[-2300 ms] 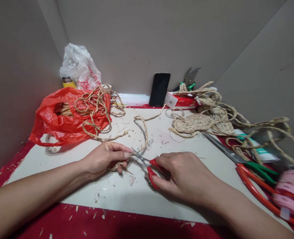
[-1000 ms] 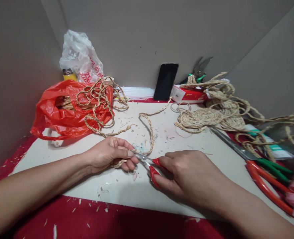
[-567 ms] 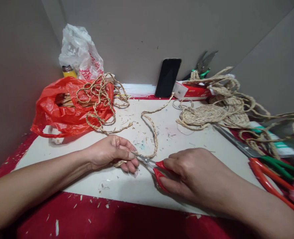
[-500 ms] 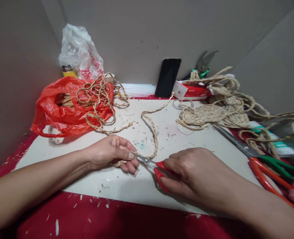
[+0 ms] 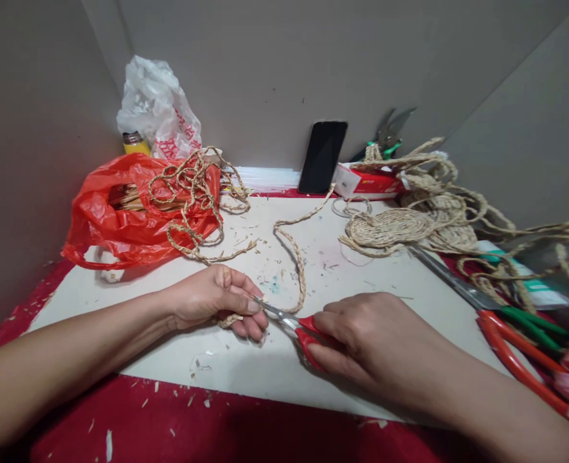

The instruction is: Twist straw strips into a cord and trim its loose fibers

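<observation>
Between its thumb and fingers my left hand [image 5: 236, 302] pinches a braided straw cord [image 5: 298, 270], near the middle of the white board [image 5: 168, 347]. From that hand the cord curves right, then runs up the board toward the phone. A short piece of braid pokes out below the palm. My right hand [image 5: 361, 328] grips red-handled scissors [image 5: 284, 315], fingers in the loops. Their blades point left and reach the cord at my left fingertips; whether they have cut through it is hidden.
A red plastic bag [image 5: 105, 225] of straw strips, topped by tangled cord [image 5: 192, 186], lies left. A phone [image 5: 323, 157] leans on the back wall. Right are a coiled woven straw piece [image 5: 390, 226], loose braids and large orange-handled shears [image 5: 501, 347]. Straw scraps litter the board and red cloth [image 5: 168, 424].
The scissors have moved slightly left, with their blades further over my left fingertips. The whole view has shifted a little. Both hands keep their holds.
</observation>
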Demonstrator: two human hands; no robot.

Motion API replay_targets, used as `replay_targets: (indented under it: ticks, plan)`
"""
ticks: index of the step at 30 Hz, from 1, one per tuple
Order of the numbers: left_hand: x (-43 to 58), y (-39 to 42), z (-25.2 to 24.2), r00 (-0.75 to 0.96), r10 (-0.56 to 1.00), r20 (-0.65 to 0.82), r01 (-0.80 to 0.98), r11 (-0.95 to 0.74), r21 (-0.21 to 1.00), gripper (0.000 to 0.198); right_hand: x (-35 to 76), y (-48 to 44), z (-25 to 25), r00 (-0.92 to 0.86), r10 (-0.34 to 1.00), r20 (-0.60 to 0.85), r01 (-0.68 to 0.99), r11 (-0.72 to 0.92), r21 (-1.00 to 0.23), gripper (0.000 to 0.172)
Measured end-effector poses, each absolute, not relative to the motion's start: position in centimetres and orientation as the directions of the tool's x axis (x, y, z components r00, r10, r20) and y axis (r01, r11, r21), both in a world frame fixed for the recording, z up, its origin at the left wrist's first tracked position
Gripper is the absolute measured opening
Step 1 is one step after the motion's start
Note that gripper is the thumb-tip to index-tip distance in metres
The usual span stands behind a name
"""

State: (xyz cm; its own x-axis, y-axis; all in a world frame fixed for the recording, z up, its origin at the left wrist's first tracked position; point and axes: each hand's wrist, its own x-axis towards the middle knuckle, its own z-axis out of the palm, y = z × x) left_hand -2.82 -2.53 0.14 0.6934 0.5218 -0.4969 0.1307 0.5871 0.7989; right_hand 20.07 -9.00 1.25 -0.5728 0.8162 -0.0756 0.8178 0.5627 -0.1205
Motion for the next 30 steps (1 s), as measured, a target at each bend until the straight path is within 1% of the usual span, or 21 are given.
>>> replay_targets:
  ticks: [5,11,12,13,14,15,16,17,18,19,20,22,24,27,30]
  plan:
    - [-2.8,-2.7,0.1,0.694,0.515,-0.503,0.156,0.575,0.803,0.019,19.5,-9.1,1.0,-0.569,0.822,-0.04,0.82,0.562,-0.109,0.028]
    - [-2.6,-2.7,0.3,0.684,0.529,-0.502,0.152,0.57,0.807,0.019,20.1,-8.9,0.8,-0.562,0.827,-0.025,0.819,0.552,-0.157,0.029]
    - [-2.6,-2.8,0.3,0.681,0.536,-0.499,0.138,0.575,0.806,0.018,20.2,-8.9,0.8,-0.544,0.839,-0.021,0.826,0.531,-0.188,0.029]
    - [-2.5,-2.8,0.4,0.678,0.544,-0.495,0.12,0.582,0.804,0.018,20.2,-8.8,0.7,-0.521,0.853,-0.018,0.83,0.501,-0.244,0.029]
    - [-2.5,-2.8,0.4,0.675,0.553,-0.489,0.098,0.589,0.802,0.017,20.2,-8.7,0.6,-0.491,0.871,-0.016,0.824,0.459,-0.332,0.03]
    - [-2.5,-2.8,0.4,0.672,0.563,-0.482,0.073,0.596,0.799,0.017,20.1,-8.6,0.5,-0.456,0.89,-0.017,0.798,0.4,-0.451,0.032]
    - [-2.4,-2.8,0.4,0.671,0.571,-0.473,0.05,0.601,0.798,0.017,19.9,-8.6,0.4,-0.413,0.91,-0.028,0.743,0.319,-0.588,0.034]
    - [-2.4,-2.8,0.4,0.671,0.578,-0.464,0.03,0.605,0.796,0.017,19.7,-8.5,0.3,-0.364,0.93,-0.05,0.657,0.218,-0.722,0.036]
    - [-2.4,-2.8,0.4,0.671,0.585,-0.455,0.009,0.607,0.795,0.017,19.5,-8.5,0.1,-0.317,0.945,-0.085,0.547,0.109,-0.83,0.038]
    - [-2.4,-2.9,0.4,0.671,0.593,-0.445,-0.012,0.609,0.793,0.017,19.2,-8.4,-0.1,-0.278,0.952,-0.128,0.429,0.004,-0.903,0.04]
    - [-2.4,-2.9,0.3,0.67,0.601,-0.435,-0.031,0.608,0.793,0.017,18.9,-8.4,-0.2,-0.248,0.953,-0.172,0.323,-0.086,-0.942,0.042]
    - [-2.3,-3.0,0.3,0.669,0.62,-0.41,-0.069,0.601,0.796,0.018,18.3,-8.4,-0.6,-0.205,0.947,-0.249,0.169,-0.216,-0.962,0.042]
    - [-2.3,-3.1,0.2,0.668,0.641,-0.377,-0.105,0.584,0.805,0.019,17.9,-8.4,-0.9,-0.163,0.935,-0.315,0.067,-0.308,-0.949,0.042]
    - [-2.2,-3.4,-0.1,0.671,0.668,-0.323,-0.15,0.549,0.822,0.021,17.6,-8.4,-1.0,-0.117,0.919,-0.378,-0.088,-0.388,-0.917,0.042]
    - [-2.1,-3.6,-0.4,0.684,0.666,-0.297,-0.161,0.535,0.83,0.024,17.4,-8.5,-0.9,-0.111,0.907,-0.407,-0.247,-0.422,-0.872,0.038]
